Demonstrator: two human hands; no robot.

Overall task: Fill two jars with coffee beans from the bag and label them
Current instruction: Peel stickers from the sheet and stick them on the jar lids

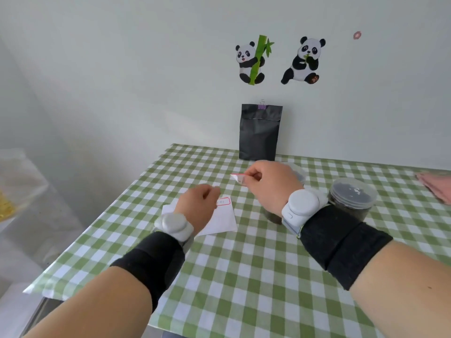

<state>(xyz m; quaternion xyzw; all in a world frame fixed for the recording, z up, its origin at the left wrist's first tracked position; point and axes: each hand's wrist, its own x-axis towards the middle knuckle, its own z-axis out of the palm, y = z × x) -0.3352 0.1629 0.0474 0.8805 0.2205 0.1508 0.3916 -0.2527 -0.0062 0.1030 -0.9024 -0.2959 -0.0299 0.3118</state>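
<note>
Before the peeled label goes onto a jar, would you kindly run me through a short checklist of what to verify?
1. Label free of the backing sheet: ok, pinched in the right hand.
2. Sheet held down by the left hand: ok.
3. Right-side jar filled and lidded: ok.
4. Second jar behind the right wrist: cannot tell, mostly hidden.
5. Bag clipped shut, upright: ok.
6. Label's sticky side unfolded: cannot tell.

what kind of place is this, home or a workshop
Probably a home room: a table with a green checked tablecloth stands against a wall bearing panda stickers, with a black bag clipped shut.
</note>
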